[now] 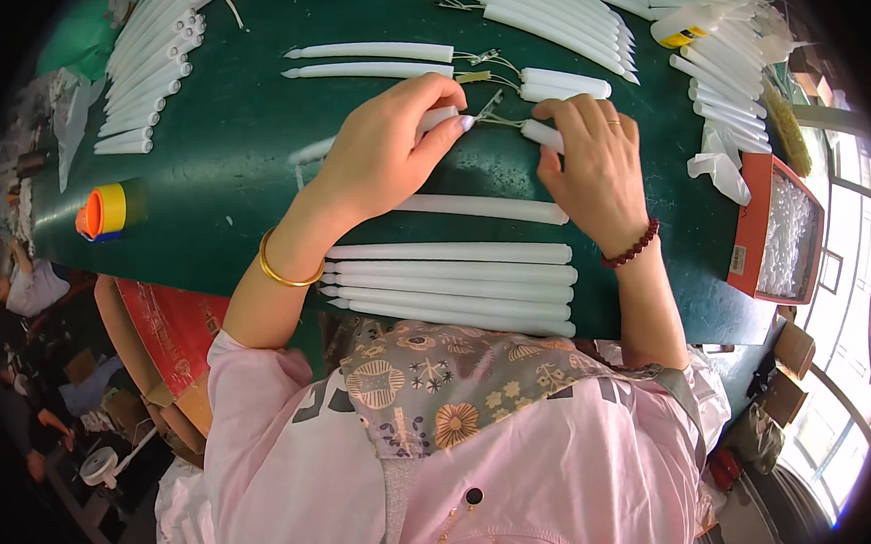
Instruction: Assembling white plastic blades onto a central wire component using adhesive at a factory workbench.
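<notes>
- The green table (pixel 211 226) is serving as the work surface, with everything below placed by it.
- A red carton (pixel 166 332) is standing beyond the table's near left edge; its contents are staying out of view.
- A group of white sticks (pixel 157 51) is lying slantwise over the table's left end, and a near row of tapered sticks (pixel 454 288) is lining its near edge.
- An orange-red box (pixel 753 230) is sitting at the table's right edge, holding a heap of thin white pieces (pixel 788 236).
- The left hand (pixel 388 141), over the table's middle, is pinching the held stick (pixel 439 119) near its wired end, fingers closed on it.
- The right hand (pixel 590 147), just right of the table's middle, is gripping a short white tube (pixel 543 135) between thumb and fingers.
- A white bottle (pixel 685 27) is lying toward the table's far right; its contents are not showing.
- A yellow-and-orange roll (pixel 112 208) is resting near the table's left edge.
- Thin wires (pixel 501 120) are running between both hands, above the table's middle.
</notes>
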Action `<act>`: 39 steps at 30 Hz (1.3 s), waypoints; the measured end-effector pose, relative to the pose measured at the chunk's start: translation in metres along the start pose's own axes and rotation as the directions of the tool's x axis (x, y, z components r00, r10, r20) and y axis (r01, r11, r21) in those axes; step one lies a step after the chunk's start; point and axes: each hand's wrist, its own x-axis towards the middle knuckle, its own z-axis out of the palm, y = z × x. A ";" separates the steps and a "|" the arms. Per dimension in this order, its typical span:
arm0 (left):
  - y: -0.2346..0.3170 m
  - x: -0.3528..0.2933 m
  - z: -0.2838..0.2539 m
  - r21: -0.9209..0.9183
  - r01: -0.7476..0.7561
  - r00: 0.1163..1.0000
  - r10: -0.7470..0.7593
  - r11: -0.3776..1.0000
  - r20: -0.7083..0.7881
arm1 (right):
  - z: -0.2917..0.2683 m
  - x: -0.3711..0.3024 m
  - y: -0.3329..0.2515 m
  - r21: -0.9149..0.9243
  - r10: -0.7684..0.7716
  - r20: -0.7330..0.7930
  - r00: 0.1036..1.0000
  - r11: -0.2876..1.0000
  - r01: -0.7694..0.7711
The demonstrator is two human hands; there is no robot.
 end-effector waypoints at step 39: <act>0.005 0.009 0.001 0.032 -0.275 0.961 0.275 0.961 0.011 | -0.005 0.003 -0.011 0.856 0.245 0.332 0.911 0.327 -0.400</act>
